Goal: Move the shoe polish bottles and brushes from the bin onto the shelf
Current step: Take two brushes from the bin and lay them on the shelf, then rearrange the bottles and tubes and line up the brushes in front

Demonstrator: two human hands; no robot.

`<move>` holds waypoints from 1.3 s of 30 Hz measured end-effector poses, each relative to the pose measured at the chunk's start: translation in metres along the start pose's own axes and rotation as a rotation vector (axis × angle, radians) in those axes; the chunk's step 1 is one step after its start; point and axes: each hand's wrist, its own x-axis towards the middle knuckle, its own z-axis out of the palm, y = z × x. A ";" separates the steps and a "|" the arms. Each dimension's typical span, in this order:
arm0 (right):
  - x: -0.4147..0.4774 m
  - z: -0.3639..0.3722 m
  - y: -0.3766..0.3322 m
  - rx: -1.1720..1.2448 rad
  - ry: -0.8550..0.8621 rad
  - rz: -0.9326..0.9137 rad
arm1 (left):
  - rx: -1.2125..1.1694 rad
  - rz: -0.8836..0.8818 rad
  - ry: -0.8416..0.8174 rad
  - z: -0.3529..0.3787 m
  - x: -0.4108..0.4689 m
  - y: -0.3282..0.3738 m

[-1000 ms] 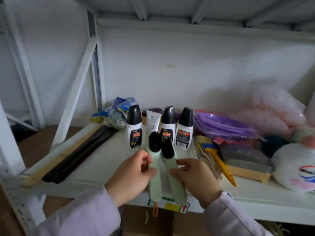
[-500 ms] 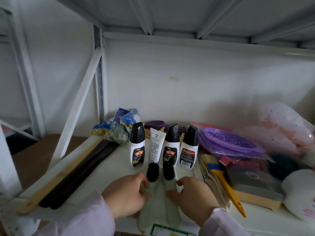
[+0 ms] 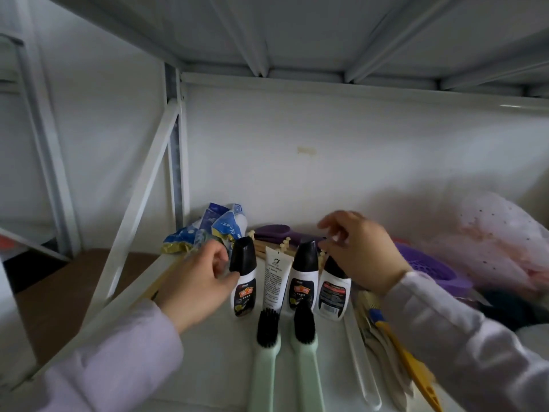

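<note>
Head view. On the white shelf (image 3: 208, 367) stand three shoe polish bottles in a row, each white-bodied with a tall black cap and a dark printed label: the left bottle (image 3: 243, 281), the middle bottle (image 3: 303, 278) and the right bottle (image 3: 333, 289), all upright and close together. Between the left and middle bottles a white tube (image 3: 275, 279) stands on its cap, printed with fine text. Just in front of this row lie two brushes side by side, the left brush (image 3: 266, 355) and the right brush (image 3: 306, 355), each with a pale green handle running toward the camera and a tuft of black bristles at the far end, the bristles nearly touching the bottles' bases. The left hand (image 3: 197, 285), in a pale lilac sleeve, reaches in from the lower left with its fingers curled; the thumb tip touches the shoulder of the left bottle, but a closed grasp is not evident. The right hand (image 3: 361, 252) is raised above and partly in front of the right bottle, fingers loosely spread and bent, holding nothing; its motion blur hides whether it touches the cap. Behind the row lie blue packets (image 3: 219, 226); to the right, a purple basket (image 3: 430, 269) and a yellow-handled tool (image 3: 407, 361).
</note>
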 end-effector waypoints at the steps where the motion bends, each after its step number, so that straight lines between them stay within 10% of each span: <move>1: 0.011 -0.003 0.000 -0.010 -0.033 -0.022 | -0.029 -0.011 0.011 -0.002 0.008 -0.002; 9: 0.054 0.019 -0.003 -0.244 -0.602 -0.041 | -0.021 -0.138 -0.315 0.017 0.032 -0.020; 39: 0.084 0.075 -0.017 -0.084 -0.489 -0.035 | 0.133 -0.169 -0.259 0.030 0.072 -0.054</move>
